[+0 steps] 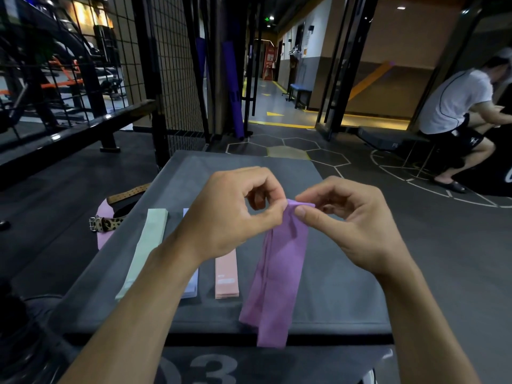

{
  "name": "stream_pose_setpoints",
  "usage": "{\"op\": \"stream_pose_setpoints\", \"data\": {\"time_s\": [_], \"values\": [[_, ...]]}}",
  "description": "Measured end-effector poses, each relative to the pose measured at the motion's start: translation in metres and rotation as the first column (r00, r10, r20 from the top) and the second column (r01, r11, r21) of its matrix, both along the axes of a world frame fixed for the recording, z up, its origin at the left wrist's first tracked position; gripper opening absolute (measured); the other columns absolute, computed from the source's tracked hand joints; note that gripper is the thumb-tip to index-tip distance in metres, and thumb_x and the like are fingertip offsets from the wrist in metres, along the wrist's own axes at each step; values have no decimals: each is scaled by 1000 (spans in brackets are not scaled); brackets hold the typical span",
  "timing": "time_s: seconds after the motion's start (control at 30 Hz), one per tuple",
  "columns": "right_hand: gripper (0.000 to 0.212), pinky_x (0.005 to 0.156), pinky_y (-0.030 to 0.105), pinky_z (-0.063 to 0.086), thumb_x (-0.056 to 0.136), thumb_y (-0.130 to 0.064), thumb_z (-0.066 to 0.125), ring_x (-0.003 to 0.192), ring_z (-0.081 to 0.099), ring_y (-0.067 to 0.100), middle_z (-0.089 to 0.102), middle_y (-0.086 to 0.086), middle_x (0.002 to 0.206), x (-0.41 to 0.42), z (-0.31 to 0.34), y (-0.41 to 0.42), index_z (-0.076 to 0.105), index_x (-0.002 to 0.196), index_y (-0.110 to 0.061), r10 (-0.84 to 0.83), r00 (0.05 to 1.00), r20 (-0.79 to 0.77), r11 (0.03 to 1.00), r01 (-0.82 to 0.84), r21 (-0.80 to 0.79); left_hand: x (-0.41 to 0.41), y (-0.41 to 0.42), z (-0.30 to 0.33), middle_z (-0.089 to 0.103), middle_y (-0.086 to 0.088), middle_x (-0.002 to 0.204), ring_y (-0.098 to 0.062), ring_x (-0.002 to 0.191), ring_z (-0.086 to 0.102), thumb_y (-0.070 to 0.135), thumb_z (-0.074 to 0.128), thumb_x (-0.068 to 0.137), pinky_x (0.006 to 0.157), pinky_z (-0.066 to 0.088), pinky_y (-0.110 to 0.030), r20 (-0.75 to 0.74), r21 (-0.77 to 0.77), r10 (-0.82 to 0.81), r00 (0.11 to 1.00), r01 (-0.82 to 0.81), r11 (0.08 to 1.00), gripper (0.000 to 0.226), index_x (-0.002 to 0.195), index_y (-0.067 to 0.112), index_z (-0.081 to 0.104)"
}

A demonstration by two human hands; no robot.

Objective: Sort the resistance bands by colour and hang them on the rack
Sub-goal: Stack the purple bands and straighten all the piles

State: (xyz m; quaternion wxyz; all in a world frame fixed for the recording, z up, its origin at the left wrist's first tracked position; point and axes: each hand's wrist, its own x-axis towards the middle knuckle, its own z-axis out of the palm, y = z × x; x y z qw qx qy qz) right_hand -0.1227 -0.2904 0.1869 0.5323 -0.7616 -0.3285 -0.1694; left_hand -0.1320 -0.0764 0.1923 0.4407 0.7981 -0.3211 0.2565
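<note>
- I am looking down at a dark grey padded platform (327, 273); both hands are raised above its middle.
- My left hand (230, 214) pinches the top end of a purple resistance band (279, 273) between thumb and forefinger, other fingers curled.
- My right hand (352, 217) pinches the same top end from the 3 o'clock side, thumb on the fabric.
- The purple band hangs limp from the pinch toward 6 o'clock, its lower end draped past the platform's near edge.
- Three more bands lie flat on the platform at about 8 o'clock from my hands: a mint green band (144, 250), a pale lilac band (191, 286) mostly hidden by my left forearm, and a peach pink band (226, 275).
- A leopard-print strap (105, 223) lies at 9 o'clock, off the platform's far left edge.
- My judgement: the band is light, soft and floppy, and folds on itself; holding the looped top end open with both hands should let it slip over a rack peg.
</note>
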Motion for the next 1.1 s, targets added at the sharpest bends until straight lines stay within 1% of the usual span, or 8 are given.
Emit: {"op": "stream_pose_setpoints", "data": {"time_s": [0.1,0.3,0.37,0.47,0.53,0.7,0.9,1.1], "values": [[12,72,32,58,77,-12,81,75,70,21,75,8,82,1,1,0,75,87,-8,17,998,-54,993,-11,119,-2,3,0,68,1,84,-24,76,63,15,74,88,73,53,-43,-74,-106,-97,992,89,990,12,98,12,66],[15,69,23,56,76,-9,78,74,67,13,73,5,79,2,7,1,72,88,-2,11,993,-115,964,20,265,4,-1,-15,73,4,110,-18,100,69,34,79,82,87,53,-29,-277,-221,-137,951,75,972,65,138,20,49],[14,69,23,55,77,-10,78,75,67,14,74,8,81,3,7,4,72,87,-5,-10,992,-128,957,46,285,5,-11,-24,74,4,111,-13,101,69,36,73,87,87,52,-25,-347,-306,-190,918,81,949,58,138,21,52],[9,73,29,54,81,-6,79,78,67,16,75,8,83,5,5,9,72,83,-11,-34,987,-159,948,83,308,6,-25,-34,74,-1,111,-18,102,69,26,59,100,88,56,-41,-261,-383,-167,951,57,922,29,127,16,64],[12,73,29,54,83,-2,78,77,66,15,74,5,81,7,3,13,71,81,-12,-57,984,-166,948,106,300,6,-29,-37,75,0,110,-20,101,70,20,54,103,87,57,-50,-209,-407,-85,974,-7,913,23,120,16,68],[9,69,19,54,85,1,76,74,67,6,74,-2,79,5,1,20,71,86,-7,-54,991,-125,965,84,250,6,-29,-40,76,5,102,-22,98,71,12,55,103,83,56,-52,-174,-419,32,984,-104,902,21,111,20,73],[9,66,20,49,87,0,74,72,65,7,72,-3,81,6,-3,21,73,89,-9,-121,992,28,978,115,172,11,-21,-40,75,0,112,-23,109,70,19,52,103,92,54,-54,-236,-414,-66,970,-39,909,24,120,16,70],[10,72,37,57,87,-2,75,78,69,21,73,-2,85,10,-5,17,74,93,-10,-124,986,108,989,115,91,12,-13,-37,74,3,117,-16,112,69,16,54,102,97,54,-50,-262,-382,-87,961,-20,924,29,128,15,67]]}}
